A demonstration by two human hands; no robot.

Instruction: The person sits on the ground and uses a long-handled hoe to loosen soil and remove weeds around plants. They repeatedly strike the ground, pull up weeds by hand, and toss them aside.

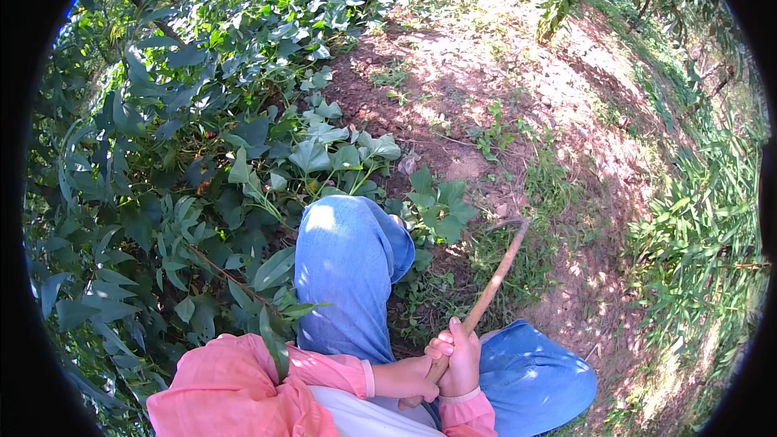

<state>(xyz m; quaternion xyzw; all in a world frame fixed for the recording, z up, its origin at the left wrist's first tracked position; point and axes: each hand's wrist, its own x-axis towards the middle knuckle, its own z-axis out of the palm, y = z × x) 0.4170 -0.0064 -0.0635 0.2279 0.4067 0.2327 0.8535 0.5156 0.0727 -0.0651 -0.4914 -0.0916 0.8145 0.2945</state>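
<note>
Both my hands grip the wooden handle (487, 295) of a sickle-like or hoe-like hand tool, which slants up and away to the right. My right hand (460, 357) is wrapped around the shaft between my knees. Below it, my left hand (408, 378) holds the handle close to its butt end. The thin metal blade (508, 223) sits at the far tip and points left, just over weeds (525, 267) on the soil. Whether the blade touches the ground I cannot tell.
Dense leafy vines (267, 103) fill the left side, and a leafy branch (234, 279) reaches across beside my left arm. Bare soil (437, 67) with scattered weeds runs ahead. A slim tree trunk (567, 3) stands at the far right, with tall narrow-leaved plants (698, 237) nearer.
</note>
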